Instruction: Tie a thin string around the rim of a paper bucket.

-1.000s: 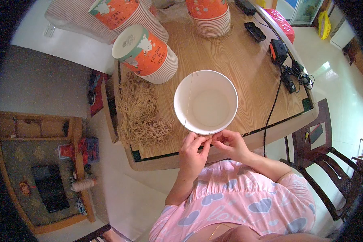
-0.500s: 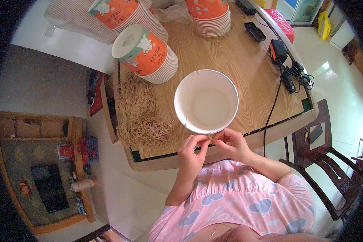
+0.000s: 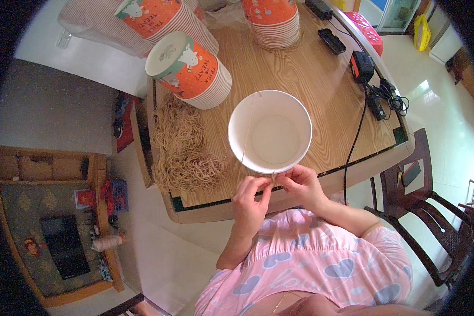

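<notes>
A white paper bucket stands upright at the table's near edge, its open mouth facing up. Thin tan twine runs across that mouth from the far rim to the near rim. At the near rim, my left hand pinches the twine between thumb and finger. Close beside it, my right hand is closed on the twine too, fingertips almost meeting the left ones. The exact shape of the twine between the fingers is too small to make out. Left of the bucket lies a loose heap of tan twine pieces.
Stacks of orange paper buckets lie and stand at the far left, with another bucket stack at the back. Black chargers and cables rest along the right side. A dark wooden chair stands right of the table.
My fingers have shifted slightly at the near rim, the right hand a little upward. The bucket has barely moved, and both hands keep their pinch on the twine.
</notes>
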A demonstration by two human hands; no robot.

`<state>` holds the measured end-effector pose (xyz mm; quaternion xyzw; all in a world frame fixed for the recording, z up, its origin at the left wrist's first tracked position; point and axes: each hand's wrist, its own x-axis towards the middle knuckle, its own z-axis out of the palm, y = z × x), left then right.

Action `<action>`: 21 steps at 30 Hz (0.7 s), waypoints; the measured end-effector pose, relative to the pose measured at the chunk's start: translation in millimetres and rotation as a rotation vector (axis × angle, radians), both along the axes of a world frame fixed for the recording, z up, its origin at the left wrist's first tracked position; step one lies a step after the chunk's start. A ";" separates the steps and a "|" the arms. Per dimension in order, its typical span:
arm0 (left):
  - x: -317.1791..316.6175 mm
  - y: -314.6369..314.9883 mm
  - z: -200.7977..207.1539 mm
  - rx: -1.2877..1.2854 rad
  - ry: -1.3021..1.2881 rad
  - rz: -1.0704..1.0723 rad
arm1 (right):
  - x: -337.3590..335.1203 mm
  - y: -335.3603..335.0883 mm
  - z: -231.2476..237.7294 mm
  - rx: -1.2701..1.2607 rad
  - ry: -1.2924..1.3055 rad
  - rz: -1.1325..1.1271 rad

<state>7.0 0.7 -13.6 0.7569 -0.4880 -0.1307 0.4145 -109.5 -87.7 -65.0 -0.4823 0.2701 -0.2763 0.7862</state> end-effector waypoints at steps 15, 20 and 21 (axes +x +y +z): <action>1.2 1.3 -0.8 0.012 -0.101 -0.002 | 2.3 1.2 8.5 0.123 0.012 0.049; 0.8 0.2 -2.0 -0.016 -0.132 -0.030 | 1.7 1.0 5.3 0.112 0.047 0.052; 0.6 -0.1 -1.9 -0.016 -0.132 -0.030 | 1.6 0.5 5.3 0.112 0.047 0.052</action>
